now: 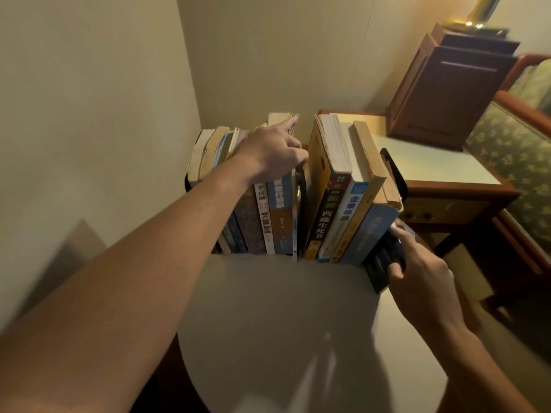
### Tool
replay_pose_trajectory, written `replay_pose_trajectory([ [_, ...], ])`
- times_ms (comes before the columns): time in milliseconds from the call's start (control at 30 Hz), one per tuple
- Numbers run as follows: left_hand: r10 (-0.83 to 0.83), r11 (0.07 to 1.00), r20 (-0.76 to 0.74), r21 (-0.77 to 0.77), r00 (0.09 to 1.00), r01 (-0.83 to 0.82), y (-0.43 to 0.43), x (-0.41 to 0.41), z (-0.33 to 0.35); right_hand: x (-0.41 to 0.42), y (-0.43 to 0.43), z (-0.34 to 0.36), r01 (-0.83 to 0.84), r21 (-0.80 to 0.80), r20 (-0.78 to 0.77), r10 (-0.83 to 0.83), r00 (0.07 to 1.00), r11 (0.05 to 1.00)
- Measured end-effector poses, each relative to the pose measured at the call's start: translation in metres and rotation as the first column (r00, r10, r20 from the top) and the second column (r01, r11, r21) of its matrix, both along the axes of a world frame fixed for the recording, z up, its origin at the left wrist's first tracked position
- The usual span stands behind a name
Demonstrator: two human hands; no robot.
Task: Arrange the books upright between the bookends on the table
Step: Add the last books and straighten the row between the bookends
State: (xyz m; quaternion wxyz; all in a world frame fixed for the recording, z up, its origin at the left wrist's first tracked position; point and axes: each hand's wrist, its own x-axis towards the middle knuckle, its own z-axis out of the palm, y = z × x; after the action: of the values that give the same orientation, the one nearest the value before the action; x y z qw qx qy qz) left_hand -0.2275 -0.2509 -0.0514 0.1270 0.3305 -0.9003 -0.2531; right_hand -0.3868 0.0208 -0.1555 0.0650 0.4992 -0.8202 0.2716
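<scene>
two clusters of books stand on the pale round surface point(268, 308), backed against the wall corner. the left cluster point(262, 216) sits upright; the right cluster point(337, 204) leans rightward, its tops splayed out over the black bookend point(384, 263) at the surface's right rim. a dark curved piece, seemingly another bookend point(301, 186), stands in the gap between the two clusters.

the left hand point(268, 153) lies over the tops of the left cluster, fingers point(290, 123) stretched to the tallest pages at the back, pressing and not clenched around any one book. the right hand point(417, 263) has its grip closed on the black bookend, thumb on its inner face beside the blue book point(369, 234).

the risk sits mostly on the right. the bookend seems to rest at the very rim of the surface, with a drop to the floor just beyond; a push that goes outward or a slack grip could probably let the leaning books slide and carry it off. pushing inward too sharply could pinch the middle piece or buckle the soft paperbacks.

room is tight: walls close behind and left, the wooden side table point(441, 165) near on the right. open surface lies only toward the person, so the safe travel is inward, leftward.
</scene>
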Motion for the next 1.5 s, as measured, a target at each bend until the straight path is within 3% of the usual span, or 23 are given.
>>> replay_pose_trajectory([
  [167, -0.003, 1.000, -0.023, 0.013, 1.000, 0.003, 0.001, 0.004, 0.001, 0.005, 0.023, 0.000, -0.056, 0.116, 0.031, 0.053, 0.998, 0.992],
  [333, 0.002, 1.000, -0.035, 0.012, 0.999, -0.001, 0.002, 0.008, 0.002, 0.026, 0.047, 0.019, -0.179, 0.084, 0.039, 0.176, 0.984, 0.980],
  [467, 0.028, 1.000, -0.043, -0.012, 0.999, -0.028, 0.002, 0.007, 0.005, 0.048, 0.058, 0.026, -0.240, 0.005, 0.030, 0.239, 0.970, 0.971],
  [633, 0.028, 0.999, -0.034, -0.041, 0.999, -0.030, -0.001, 0.009, 0.006, 0.087, 0.051, 0.032, -0.286, -0.224, 0.054, 0.304, 0.951, 0.932],
  [1067, -0.027, 0.994, 0.003, 0.106, 1.000, 0.027, -0.004, 0.008, 0.005, 0.115, 0.021, 0.036, -0.204, -0.391, 0.010, 0.226, 0.974, 0.898],
  [1500, -0.004, 0.999, 0.049, 0.032, 0.999, 0.003, 0.002, 0.008, 0.010, 0.115, -0.002, 0.028, -0.244, -0.481, -0.107, 0.220, 0.970, 0.842],
])
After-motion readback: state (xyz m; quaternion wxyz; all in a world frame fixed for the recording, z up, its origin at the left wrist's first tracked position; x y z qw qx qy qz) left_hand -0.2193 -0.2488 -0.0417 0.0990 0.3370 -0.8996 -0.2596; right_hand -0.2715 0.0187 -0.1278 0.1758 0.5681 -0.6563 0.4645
